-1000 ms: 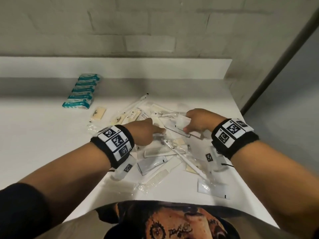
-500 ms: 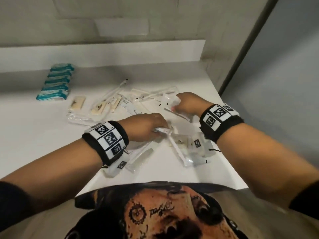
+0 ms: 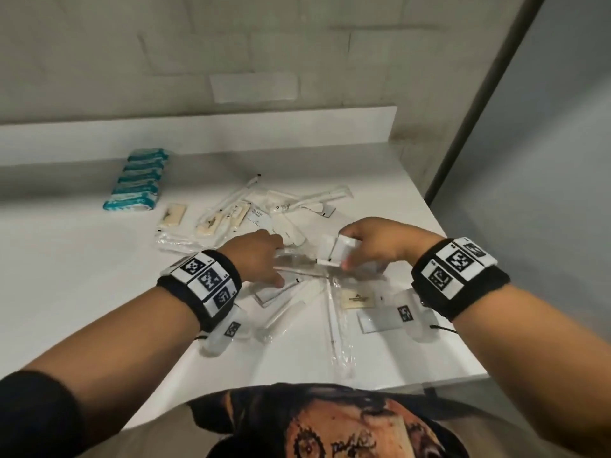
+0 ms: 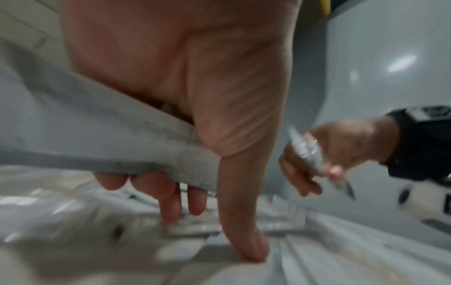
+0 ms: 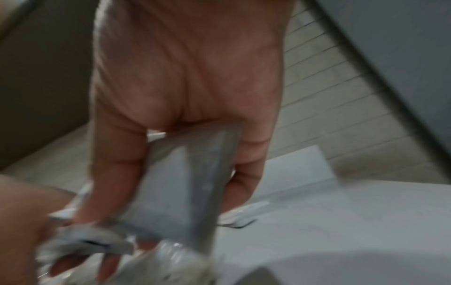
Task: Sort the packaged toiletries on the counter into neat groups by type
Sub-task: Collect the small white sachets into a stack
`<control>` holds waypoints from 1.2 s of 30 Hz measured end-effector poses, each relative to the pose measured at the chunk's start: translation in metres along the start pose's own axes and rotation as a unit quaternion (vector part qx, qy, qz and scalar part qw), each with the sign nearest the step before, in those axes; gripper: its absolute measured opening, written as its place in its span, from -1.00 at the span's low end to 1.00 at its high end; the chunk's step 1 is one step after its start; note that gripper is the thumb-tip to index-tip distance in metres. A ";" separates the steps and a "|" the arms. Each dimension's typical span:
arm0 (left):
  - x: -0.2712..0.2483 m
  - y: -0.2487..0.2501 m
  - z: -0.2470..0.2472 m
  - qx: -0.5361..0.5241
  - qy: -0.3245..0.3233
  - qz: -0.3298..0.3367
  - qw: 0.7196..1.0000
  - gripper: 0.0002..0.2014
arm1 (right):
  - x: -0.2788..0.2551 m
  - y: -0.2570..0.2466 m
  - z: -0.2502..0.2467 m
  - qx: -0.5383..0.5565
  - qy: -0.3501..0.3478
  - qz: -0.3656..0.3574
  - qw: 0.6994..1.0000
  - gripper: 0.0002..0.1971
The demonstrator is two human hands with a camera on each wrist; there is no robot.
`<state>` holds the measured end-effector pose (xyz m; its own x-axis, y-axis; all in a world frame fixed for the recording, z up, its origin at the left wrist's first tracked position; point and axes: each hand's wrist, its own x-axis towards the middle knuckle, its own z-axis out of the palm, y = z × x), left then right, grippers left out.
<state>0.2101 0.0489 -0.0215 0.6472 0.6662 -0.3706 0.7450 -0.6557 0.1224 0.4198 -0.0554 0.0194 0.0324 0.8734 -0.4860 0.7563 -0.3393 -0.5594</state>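
A loose pile of clear-wrapped toiletries (image 3: pixel 297 226) covers the middle of the white counter (image 3: pixel 82 292). My right hand (image 3: pixel 360 246) hovers just above the pile and pinches a few flat white sachets (image 3: pixel 337 251); the right wrist view shows one sachet (image 5: pixel 180 192) lying between thumb and fingers. On the near left of the pile sits my left hand (image 3: pixel 264 259). In the left wrist view a flat white packet (image 4: pixel 97 138) is tucked between its thumb base and fingers, and the thumb tip (image 4: pixel 253 248) presses on packets below.
Several teal packs (image 3: pixel 135 180) form a row at the back left, with a beige soap packet (image 3: pixel 172 215) beside them. Long wrapped sticks (image 3: pixel 334 325), a beige packet (image 3: pixel 358 299) and a white sachet (image 3: pixel 380 320) lie nearest me. The counter's right edge (image 3: pixel 456 319) is close.
My right hand has come up off the pile with white sachets pinched in it. The left hand has stayed on the near left packets.
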 end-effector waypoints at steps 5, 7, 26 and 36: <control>0.005 -0.013 0.001 -0.024 0.007 -0.038 0.999 -0.49 | 0.014 -0.017 0.016 -0.178 -0.076 -0.025 0.981 -0.84; 0.004 -0.021 -0.002 -0.043 0.024 -0.062 0.997 -0.59 | 0.022 -0.014 0.009 -0.197 -0.036 -0.006 0.980 -0.78; -0.008 -0.047 0.005 -0.018 0.059 0.026 0.998 -0.66 | 0.088 -0.063 0.017 -0.205 0.077 -0.010 0.976 -0.42; -0.017 -0.077 -0.014 -0.115 0.064 0.031 0.991 -0.77 | 0.098 -0.060 0.002 -0.123 -0.006 -0.048 0.991 -0.84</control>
<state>0.1439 0.0930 -0.0119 0.6976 0.6762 -0.2369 0.7102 -0.6089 0.3534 0.3766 0.0496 0.0039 -0.0549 0.8930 -0.4468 0.8920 -0.1572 -0.4238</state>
